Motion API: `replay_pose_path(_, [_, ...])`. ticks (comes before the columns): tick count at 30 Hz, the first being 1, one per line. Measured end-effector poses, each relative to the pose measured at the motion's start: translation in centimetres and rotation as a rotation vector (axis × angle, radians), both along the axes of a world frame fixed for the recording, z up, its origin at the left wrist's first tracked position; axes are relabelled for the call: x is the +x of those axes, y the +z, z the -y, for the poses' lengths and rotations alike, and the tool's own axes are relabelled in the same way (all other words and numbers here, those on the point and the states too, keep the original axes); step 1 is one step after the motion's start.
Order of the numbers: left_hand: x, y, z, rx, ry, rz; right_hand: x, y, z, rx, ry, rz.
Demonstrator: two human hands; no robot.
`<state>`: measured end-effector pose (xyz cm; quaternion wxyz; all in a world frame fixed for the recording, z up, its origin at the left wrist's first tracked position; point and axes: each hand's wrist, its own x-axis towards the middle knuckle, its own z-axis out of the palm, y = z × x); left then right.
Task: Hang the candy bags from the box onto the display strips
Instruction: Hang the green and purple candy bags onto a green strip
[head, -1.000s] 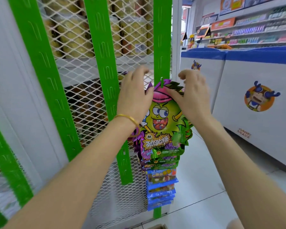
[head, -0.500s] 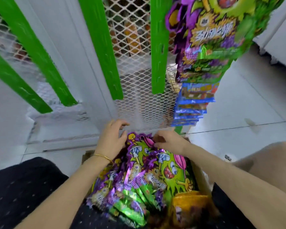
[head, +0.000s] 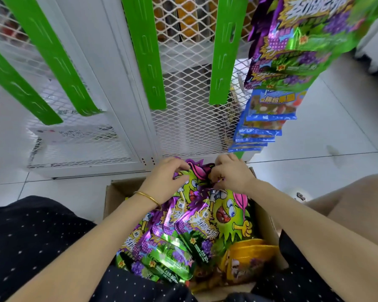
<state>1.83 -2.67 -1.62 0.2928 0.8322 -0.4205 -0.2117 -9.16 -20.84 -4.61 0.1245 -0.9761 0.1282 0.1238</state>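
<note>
From the head camera, the person crouched over an open brown cardboard box (head: 112,194) on the pale tiled floor, packed with glossy green-and-purple foil candy bags (head: 183,234) printed with a cartoon face. The left hand (head: 164,178) had its fingers curled onto the top edge of the uppermost bag, and the right hand (head: 231,174) pinched the same bag's crumpled purple header just beside it, so both held that one bag at the far end of the box.

Above, flat green plastic display strips (head: 225,51) hung against the white wire mesh panel (head: 183,118). The rightmost one already carried matching green-and-purple bags (head: 299,40) with blue bags (head: 268,110) beneath.

Done well, I'd judge, the step meant peeling off a single bag by its header, keeping the hang hole clear of the fingers, and lifting straight up so neighbours didn't drag out.
</note>
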Motion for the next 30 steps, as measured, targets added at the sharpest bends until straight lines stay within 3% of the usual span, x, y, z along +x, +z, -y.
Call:
replay_pose_path(4, [-2.0, -0.1, 1.2, 0.077, -0.034, -0.199, 0.6, 3.1, -0.6, 0.223, 0.024, 0.217])
replay_pose_path(7, [-2.4, 0.3, 1.7, 0.040, -0.029, -0.163, 0.5, 4.5, -0.8, 0.431, 0.006, 0.383])
replay_pose_path(12, [-1.0, 3.1, 0.7, -0.119, 0.149, -0.339, -1.7, 7.8, 1.8, 0.836, -0.370, 0.430])
replay_pose_path(14, [-0.4, 4.8, 0.4, -0.219, 0.235, -0.395, -2.7, 9.0, 2.7, 0.871, -0.403, 0.412])
replay_pose_path(18, [-0.1, 8.3, 0.7, -0.346, 0.269, -0.506, -2.8, 13.6, 2.3, 0.935, -0.407, 0.570])
replay_pose_path(20, [0.0, 11.4, 1.6, -0.396, 0.231, -0.562, -2.9, 17.1, 2.3, 0.905, -0.390, 0.616])
replay_pose_path(22, [0.4, 15.8, 2.7, -0.507, 0.195, -0.492, -3.3, 20.8, 2.8, 0.792, -0.338, 0.655])
replay_pose_path(26, [1.2, 27.6, 6.7, -0.849, 0.188, -0.060, -4.2, 28.8, 5.3, 0.402, -0.249, 0.711])
replay_pose_path(30, [0.6, 38.3, 13.2, -0.861, -0.002, 0.241, -4.3, 36.4, 8.3, 0.150, -0.225, 0.817])
